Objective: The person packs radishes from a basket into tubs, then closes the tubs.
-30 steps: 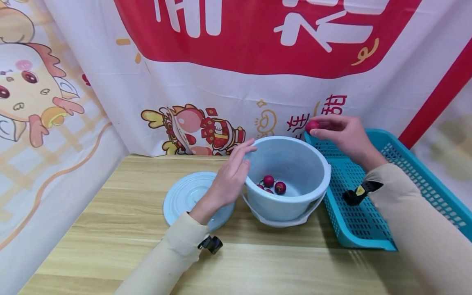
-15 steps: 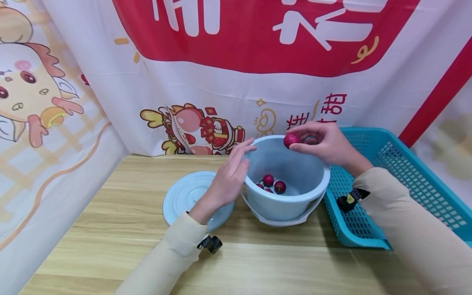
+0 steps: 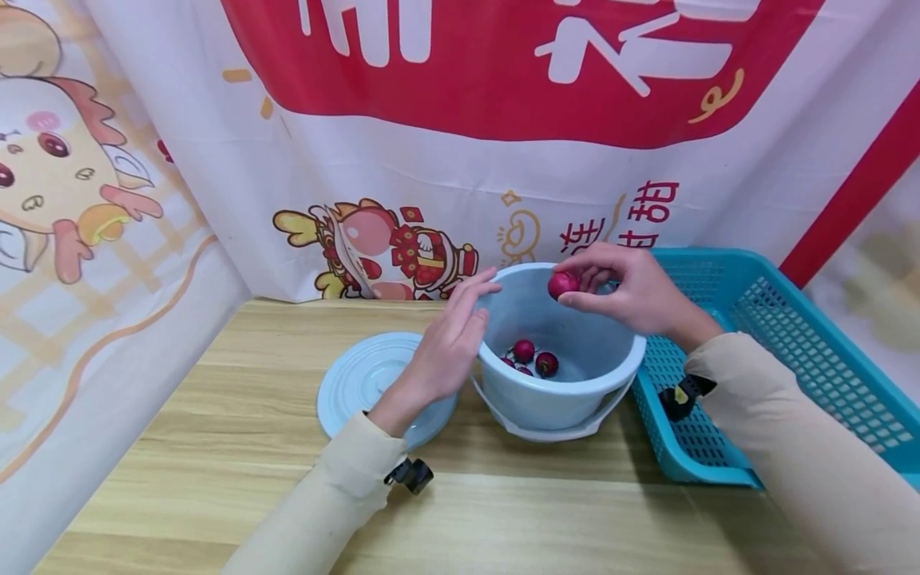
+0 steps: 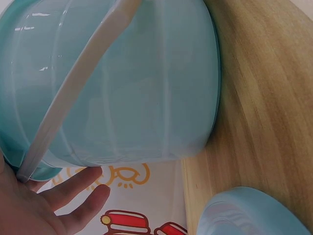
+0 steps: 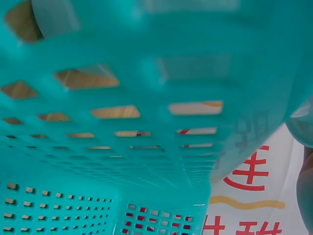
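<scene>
Over the far right part of a pale blue bucket (image 3: 553,411), my right hand (image 3: 636,289) pinches a round magenta-red radish (image 3: 563,285) between thumb and fingers. Several similar radishes (image 3: 546,365) lie at the bottom of the bucket. My left hand (image 3: 447,345) rests at the bucket's left rim, its fingers extended. In the left wrist view, the left hand (image 4: 46,205) is beside the bucket's handle (image 4: 73,90), near where it joins the rim. Only part of the right hand (image 5: 307,188) shows at the edge of the right wrist view.
A pale blue round lid (image 3: 366,375) lies on the wooden table (image 3: 216,447), left of the bucket and partly under the left forearm. To the right stands a teal perforated basket (image 3: 664,447), with the right forearm across it. A printed curtain (image 3: 359,168) hangs behind.
My right hand has carried the radish leftward from above the basket's far edge to above the bucket's opening. My left hand stays at the rim.
</scene>
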A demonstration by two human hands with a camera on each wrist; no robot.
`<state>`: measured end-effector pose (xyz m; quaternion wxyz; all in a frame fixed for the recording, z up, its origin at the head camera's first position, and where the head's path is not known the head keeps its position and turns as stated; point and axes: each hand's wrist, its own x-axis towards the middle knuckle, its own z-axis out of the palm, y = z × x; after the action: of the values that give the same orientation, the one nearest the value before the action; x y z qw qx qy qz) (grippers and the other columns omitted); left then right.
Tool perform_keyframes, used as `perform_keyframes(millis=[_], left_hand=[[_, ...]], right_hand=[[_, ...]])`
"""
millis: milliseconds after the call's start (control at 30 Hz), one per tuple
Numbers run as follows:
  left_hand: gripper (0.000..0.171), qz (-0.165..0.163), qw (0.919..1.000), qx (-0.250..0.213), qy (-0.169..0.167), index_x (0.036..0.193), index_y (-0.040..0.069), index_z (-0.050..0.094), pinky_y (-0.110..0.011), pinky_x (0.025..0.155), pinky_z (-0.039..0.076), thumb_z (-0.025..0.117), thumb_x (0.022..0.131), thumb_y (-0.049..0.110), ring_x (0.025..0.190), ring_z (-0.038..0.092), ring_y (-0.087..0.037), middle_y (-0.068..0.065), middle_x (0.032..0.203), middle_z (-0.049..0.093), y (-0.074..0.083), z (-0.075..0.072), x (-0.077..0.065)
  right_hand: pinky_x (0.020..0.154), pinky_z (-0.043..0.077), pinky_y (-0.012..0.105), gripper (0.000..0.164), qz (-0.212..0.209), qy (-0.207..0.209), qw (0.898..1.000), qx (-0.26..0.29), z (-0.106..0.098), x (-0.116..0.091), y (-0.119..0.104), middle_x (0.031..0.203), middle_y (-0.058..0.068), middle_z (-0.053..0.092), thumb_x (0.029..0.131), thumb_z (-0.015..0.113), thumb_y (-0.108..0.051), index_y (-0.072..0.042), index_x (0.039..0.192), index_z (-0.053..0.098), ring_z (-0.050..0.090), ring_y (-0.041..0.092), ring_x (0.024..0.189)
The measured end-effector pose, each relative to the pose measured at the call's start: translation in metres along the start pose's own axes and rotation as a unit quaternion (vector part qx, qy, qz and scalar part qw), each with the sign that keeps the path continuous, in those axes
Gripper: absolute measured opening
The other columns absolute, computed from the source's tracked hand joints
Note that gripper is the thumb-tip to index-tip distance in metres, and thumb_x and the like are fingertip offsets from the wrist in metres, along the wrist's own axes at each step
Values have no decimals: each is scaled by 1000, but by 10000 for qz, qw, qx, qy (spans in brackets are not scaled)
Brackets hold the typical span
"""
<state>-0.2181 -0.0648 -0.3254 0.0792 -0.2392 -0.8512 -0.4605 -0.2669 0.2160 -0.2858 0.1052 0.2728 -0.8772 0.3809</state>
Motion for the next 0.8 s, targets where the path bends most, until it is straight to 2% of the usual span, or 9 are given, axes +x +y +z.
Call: perform_keyframes(millis=[800], left_hand=[[48, -57, 10000, -34, -27, 156, 14, 48, -57, 129, 32, 35, 111, 22, 162, 28, -17, 10, 174, 29, 0, 0, 1]], right_hand=[[76, 59, 22, 50, 111, -128, 9999, -18, -2, 1, 2, 121, 5, 70, 85, 90, -18, -22, 132, 75, 66, 24, 101]])
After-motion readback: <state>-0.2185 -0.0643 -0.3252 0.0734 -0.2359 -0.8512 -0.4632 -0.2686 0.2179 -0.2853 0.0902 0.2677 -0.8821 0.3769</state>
